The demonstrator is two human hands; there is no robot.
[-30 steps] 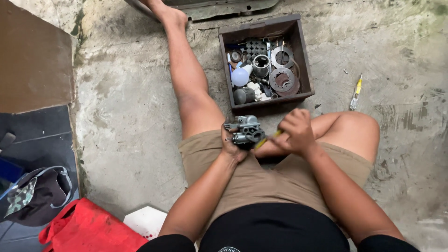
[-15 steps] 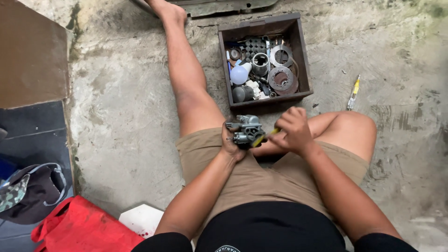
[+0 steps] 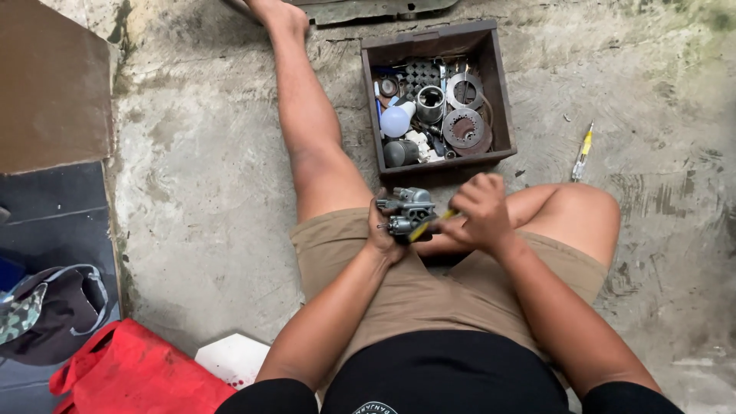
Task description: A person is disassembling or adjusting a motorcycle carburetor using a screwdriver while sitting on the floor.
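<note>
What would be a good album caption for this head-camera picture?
Seated on concrete, left hand grips a small metal engine part, right hand works a yellow-handled tool beside a parts box.

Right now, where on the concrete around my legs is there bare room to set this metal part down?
Bare concrete floor lies left of the outstretched leg, up to the dark mat. More lies right of the parts box, around the small screwdriver. Crowded: the box itself, and lower left with the red bag and white piece.
</note>
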